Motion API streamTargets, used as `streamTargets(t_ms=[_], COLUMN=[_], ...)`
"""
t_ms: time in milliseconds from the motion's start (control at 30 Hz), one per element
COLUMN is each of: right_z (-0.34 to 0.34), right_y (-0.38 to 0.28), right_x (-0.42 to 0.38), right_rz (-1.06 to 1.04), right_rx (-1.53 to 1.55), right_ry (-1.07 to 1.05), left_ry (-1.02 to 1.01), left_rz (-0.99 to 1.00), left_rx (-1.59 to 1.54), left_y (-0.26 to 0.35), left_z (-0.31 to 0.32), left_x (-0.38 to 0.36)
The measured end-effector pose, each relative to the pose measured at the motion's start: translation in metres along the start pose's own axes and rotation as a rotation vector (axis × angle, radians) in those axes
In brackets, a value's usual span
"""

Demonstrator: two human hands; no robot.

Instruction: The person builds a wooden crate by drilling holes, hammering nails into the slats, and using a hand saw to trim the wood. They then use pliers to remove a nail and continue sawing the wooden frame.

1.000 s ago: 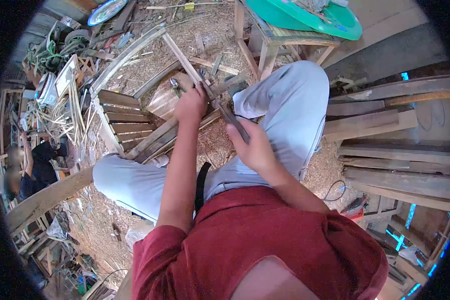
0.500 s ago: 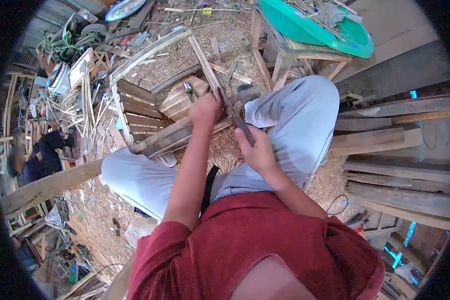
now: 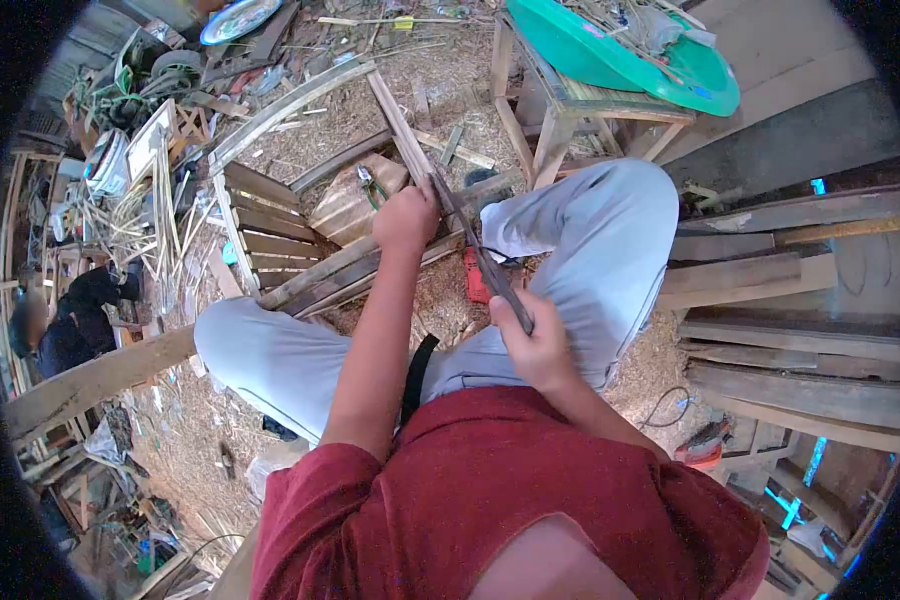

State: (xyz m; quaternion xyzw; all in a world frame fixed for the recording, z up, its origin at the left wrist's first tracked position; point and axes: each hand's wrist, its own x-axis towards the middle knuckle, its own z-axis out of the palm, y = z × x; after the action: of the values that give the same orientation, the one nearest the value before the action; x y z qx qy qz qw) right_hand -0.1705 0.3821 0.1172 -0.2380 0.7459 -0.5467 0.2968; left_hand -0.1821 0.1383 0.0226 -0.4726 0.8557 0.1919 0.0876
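Note:
My left hand point(image 3: 407, 218) is closed at the edge of the slatted wooden frame point(image 3: 395, 125), near the middle of its right side. My right hand point(image 3: 532, 340) is wrapped round the near end of a dark narrow strip point(image 3: 485, 262), which runs up and left toward my left hand. Whether the strip is wood or metal I cannot tell. Between my knees, just left of my right hand, a red object point(image 3: 475, 276) lies partly hidden under the strip. Green-handled pliers point(image 3: 372, 187) rest on a wooden block point(image 3: 345, 212) inside the frame.
A green basin point(image 3: 610, 60) holding scraps stands on a wooden stool point(image 3: 560, 110) ahead. Stacked boards point(image 3: 800, 345) line the right side. At the far left sits another person in dark clothes point(image 3: 80, 320). A long plank point(image 3: 100, 380) reaches my left knee. Wood shavings cover the ground.
My right hand has moved slightly down and right with the strip's near end. The red object between my knees has come into sight. The whole view has shifted a little.

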Motion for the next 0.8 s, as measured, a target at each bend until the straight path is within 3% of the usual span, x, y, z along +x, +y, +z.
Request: streamTargets(t_ms=[167, 267, 300, 400, 500, 600, 633, 733, 800], right_z=[0.020, 0.000, -0.007, 0.012, 0.017, -0.005, -0.007, 0.014, 0.014], right_y=[0.015, -0.001, -0.001, 0.008, 0.012, 0.002, 0.005, 0.030, 0.010], right_x=[0.037, -0.001, -0.012, 0.012, 0.033, -0.001, -0.004, 0.039, 0.042], right_rz=[0.009, -0.043, 0.065, -0.100, 0.033, 0.027, 0.150, -0.104, -0.027], right_rx=[-0.038, -0.040, -0.027, -0.004, 0.036, 0.051, 0.105, -0.092, -0.041], right_ry=[0.056, 0.010, -0.045, 0.035, 0.037, 0.024, 0.014, 0.060, 0.044], left_ry=[-0.029, -0.003, 0.002, -0.005, -0.001, -0.001, 0.006, -0.011, -0.006], left_rz=[-0.013, -0.011, -0.002, -0.003, -0.017, -0.021, -0.021, -0.003, -0.017], left_rx=[-0.014, -0.007, -0.010, -0.021, -0.030, -0.036, -0.046, -0.056, -0.049], left_y=[-0.003, -0.002, -0.001, 0.000, 0.001, 0.002, 0.001, -0.001, -0.003], left_z=[0.002, 0.000, -0.001, -0.002, -0.003, -0.004, -0.001, 0.006, 0.004], left_x=[0.001, -0.003, -0.004, 0.001, -0.004, -0.002, 0.001, 0.004, 0.002])
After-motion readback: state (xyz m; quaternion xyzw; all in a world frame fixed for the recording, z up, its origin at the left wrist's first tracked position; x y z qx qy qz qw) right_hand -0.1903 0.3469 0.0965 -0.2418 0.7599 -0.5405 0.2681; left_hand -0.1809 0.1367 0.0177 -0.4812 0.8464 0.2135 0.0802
